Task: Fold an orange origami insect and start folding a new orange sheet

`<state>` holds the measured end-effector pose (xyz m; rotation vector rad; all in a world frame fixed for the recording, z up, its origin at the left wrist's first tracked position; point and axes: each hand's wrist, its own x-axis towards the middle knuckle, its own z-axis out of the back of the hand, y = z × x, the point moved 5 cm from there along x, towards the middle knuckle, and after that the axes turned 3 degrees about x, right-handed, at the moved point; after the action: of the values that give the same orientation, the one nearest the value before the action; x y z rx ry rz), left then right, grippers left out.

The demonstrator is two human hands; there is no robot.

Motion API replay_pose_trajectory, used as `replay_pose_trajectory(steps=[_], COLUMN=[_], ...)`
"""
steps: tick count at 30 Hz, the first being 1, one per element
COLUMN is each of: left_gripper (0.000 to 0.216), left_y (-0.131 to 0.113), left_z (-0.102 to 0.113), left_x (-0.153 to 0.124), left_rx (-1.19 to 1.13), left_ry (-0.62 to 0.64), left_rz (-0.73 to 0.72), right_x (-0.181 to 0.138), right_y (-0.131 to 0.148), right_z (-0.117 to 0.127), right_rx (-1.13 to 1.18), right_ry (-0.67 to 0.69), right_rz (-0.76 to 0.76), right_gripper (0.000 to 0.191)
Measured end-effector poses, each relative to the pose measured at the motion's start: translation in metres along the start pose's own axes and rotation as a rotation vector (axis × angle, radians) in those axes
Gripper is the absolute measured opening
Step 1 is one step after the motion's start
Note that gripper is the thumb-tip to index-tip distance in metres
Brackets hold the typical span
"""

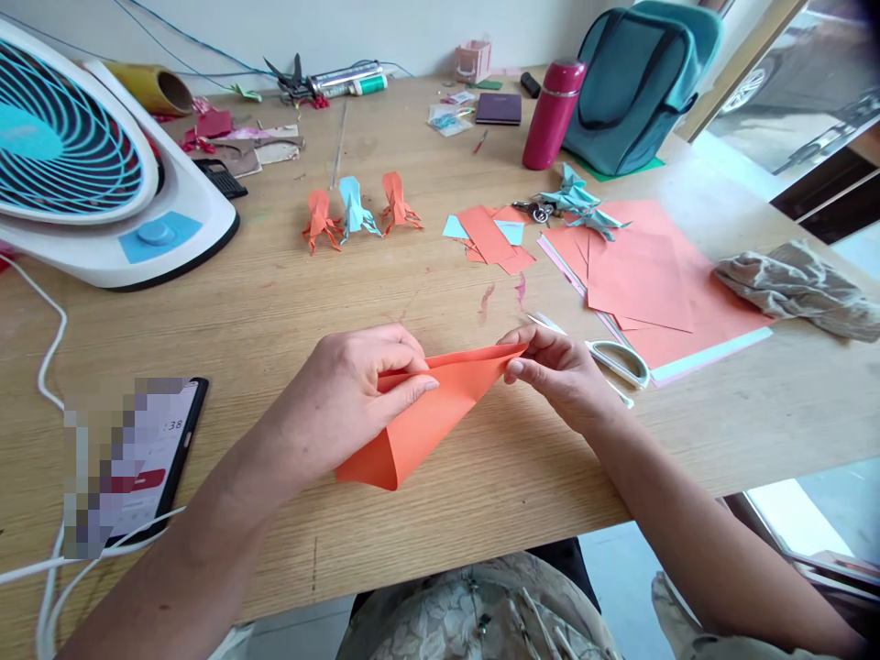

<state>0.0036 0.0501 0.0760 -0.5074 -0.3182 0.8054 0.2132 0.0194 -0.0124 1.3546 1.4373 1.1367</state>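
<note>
A bright orange sheet of thin paper [440, 408], folded over along its upper edge, is held between the two hands above or against the tabletop. The left hand [371, 385] pinches that fold between thumb and fingers; the right hand [556, 371] pinches the narrow, pointed end. The paper's lower corner droops below the left hand, toward the table's near edge.

Just beyond and to the right of the right hand lie white-handled metal scissors [622, 362] (partly covered by that hand, and I cannot tell whether they touch it). Farther out on that side, a spread of flat orange paper sheets [646, 275] limits sideways room. Ahead of the hands, a stretch of the light brown wooden table [344, 298] reaches to three small folded-paper figures [352, 209], two orange and one light blue, and a pile of orange and blue paper pieces [487, 234]. The near edge runs below both hands, closer to the forearms.

Left of the left forearm, a black-framed smartphone [171, 458], partly pixelated, shows ":38". Far beyond the left hand, print on a green-and-white tube [369, 85] is too small to read.
</note>
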Motion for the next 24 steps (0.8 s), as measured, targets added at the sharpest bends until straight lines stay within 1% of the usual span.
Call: replay_pose_trajectory(steps=[6, 10, 14, 19, 24], left_gripper=[0.016, 0.015, 0.014, 0.016, 0.019], left_y=[-0.009, -0.016, -0.023, -0.032, -0.038], left_z=[0.0, 0.002, 0.004, 0.005, 0.005], left_x=[-0.004, -0.007, -0.01, -0.016, -0.02], left_rx=[0.034, 0.096, 0.134, 0.191, 0.25], left_ry=[-0.008, -0.056, -0.089, -0.113, -0.114], left_rz=[-0.042, -0.057, -0.068, -0.072, -0.074], right_x=[0.0, 0.0, 0.0, -0.001, -0.002], right_y=[-0.002, -0.003, -0.007, -0.008, -0.006], right_z=[-0.002, -0.003, -0.002, -0.002, -0.004], right_rx=[0.152, 0.236, 0.29, 0.328, 0.353], right_ry=[-0.044, -0.057, -0.056, -0.028, -0.001], right_rz=[-0.107, -0.157, -0.16, -0.138, -0.127], right_gripper=[0.03, 0.03, 0.03, 0.025, 0.021])
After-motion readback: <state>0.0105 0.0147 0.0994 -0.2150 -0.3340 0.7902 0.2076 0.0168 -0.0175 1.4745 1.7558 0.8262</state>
